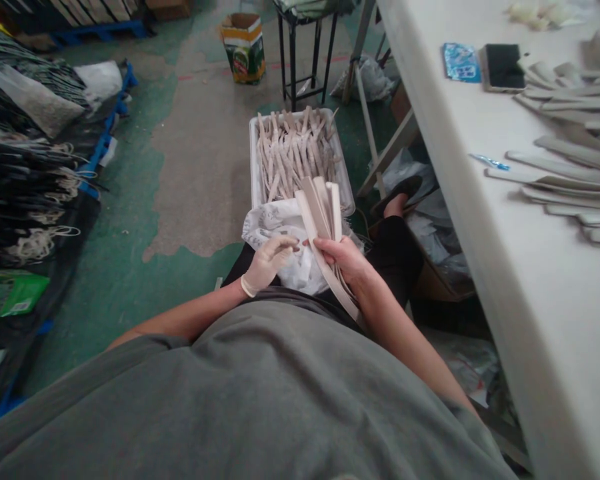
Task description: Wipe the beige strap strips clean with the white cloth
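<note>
A bundle of flat beige strips (pixel 322 207) is gripped in my bare right hand (pixel 347 259), its upper ends fanned apart and its lower ends hanging toward my lap. Just to the left, my left hand (pixel 267 265) wears a thin pale glove. Its fingers are slightly bent and apart, with nothing visible in them, close to the strips but not around them. Beneath both hands a white plastic bag with printing (pixel 265 219) lies across my lap. Beyond my knees stands a white crate (pixel 253 163) filled with many similar, wrinkled-looking strips (pixel 295 150).
At right, a white table (pixel 535 287) bears more strips (pixel 575 180), a phone (pixel 503 67) and a blue packet (pixel 461 62). A black-legged stool (pixel 293 63) and a cardboard box (pixel 243 50) stand ahead. Bundled cords (pixel 25 193) lie on blue pallets at left.
</note>
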`<state>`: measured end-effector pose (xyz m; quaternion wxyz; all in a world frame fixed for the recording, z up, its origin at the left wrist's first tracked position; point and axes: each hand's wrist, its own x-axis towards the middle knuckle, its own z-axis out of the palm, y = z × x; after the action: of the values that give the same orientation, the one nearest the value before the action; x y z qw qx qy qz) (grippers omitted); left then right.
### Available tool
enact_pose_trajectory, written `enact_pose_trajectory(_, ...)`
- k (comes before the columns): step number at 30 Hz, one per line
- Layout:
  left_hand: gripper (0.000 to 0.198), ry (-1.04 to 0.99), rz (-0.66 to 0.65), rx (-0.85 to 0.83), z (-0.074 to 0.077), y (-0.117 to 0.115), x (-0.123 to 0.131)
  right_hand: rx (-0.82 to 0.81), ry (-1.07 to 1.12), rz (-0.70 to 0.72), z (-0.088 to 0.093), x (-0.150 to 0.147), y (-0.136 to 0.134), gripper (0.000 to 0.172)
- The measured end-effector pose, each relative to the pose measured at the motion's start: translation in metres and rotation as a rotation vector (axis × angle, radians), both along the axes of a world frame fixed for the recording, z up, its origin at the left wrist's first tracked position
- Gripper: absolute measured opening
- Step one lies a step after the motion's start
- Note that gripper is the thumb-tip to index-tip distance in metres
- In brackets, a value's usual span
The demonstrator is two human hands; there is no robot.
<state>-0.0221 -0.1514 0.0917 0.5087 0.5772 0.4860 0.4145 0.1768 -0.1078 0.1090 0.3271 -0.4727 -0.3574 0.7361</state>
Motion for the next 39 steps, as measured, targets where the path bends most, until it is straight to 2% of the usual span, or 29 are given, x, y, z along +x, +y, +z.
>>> enact_pose_trajectory(1, 0.062, -0.149, 0.001, -0.131, 0.000, 0.002, 0.005, 0.058, -0.032, -0.047, 0.007, 0.001, 0.005, 0.026)
enact_pose_trajectory(3, 0.073, -0.374, -0.132, -0.359, 0.002, 0.005, 0.015, 0.158, -0.076, -0.128, 0.019, 0.003, 0.015, 0.023)
enact_pose_trajectory(5, 0.071, -0.464, -0.263, -0.507, 0.004, 0.006, 0.021, 0.220, -0.107, -0.186, 0.027, 0.006, 0.025, 0.021)
enact_pose_trajectory(6, 0.067, -0.484, -0.275, -0.553, 0.005, 0.006, 0.023, 0.236, -0.117, -0.210, 0.029, 0.008, 0.030, 0.021)
enact_pose_trajectory(10, 0.047, -0.539, -0.109, -0.649, 0.003, 0.006, 0.023, 0.263, -0.144, -0.315, 0.027, 0.024, 0.046, 0.023)
enact_pose_trajectory(13, 0.036, -0.519, -0.084, -0.679, 0.000, 0.006, 0.013, 0.295, -0.138, -0.396, 0.022, 0.037, 0.058, 0.021)
enact_pose_trajectory(18, 0.036, -0.383, -0.264, -0.691, 0.002, 0.008, -0.013, 0.355, -0.089, -0.483, 0.021, 0.053, 0.074, 0.017)
enact_pose_trajectory(24, 0.028, -0.161, -0.449, -0.774, 0.005, 0.019, -0.027, 0.434, -0.110, -0.446, 0.025, 0.047, 0.082, 0.021)
enact_pose_trajectory(26, 0.026, -0.162, -0.400, -0.768, 0.003, 0.025, -0.027, 0.413, -0.098, -0.441, 0.025, 0.043, 0.081, 0.018)
enact_pose_trajectory(30, 0.022, -0.427, -0.089, -0.802, -0.002, 0.038, -0.024, 0.249, -0.071, -0.400, 0.020, 0.041, 0.065, 0.017)
enact_pose_trajectory(34, 0.018, -0.662, 0.130, -0.812, -0.002, 0.049, -0.016, -0.014, -0.016, -0.243, 0.011, 0.043, 0.025, 0.034)
enact_pose_trajectory(37, 0.023, -0.656, 0.173, -0.833, -0.003, 0.051, -0.005, -0.134, 0.026, -0.130, 0.001, 0.041, -0.006, 0.040)
enact_pose_trajectory(39, 0.027, -0.576, 0.126, -0.810, -0.006, 0.049, 0.004, -0.150, 0.041, -0.093, -0.005, 0.038, -0.020, 0.038)
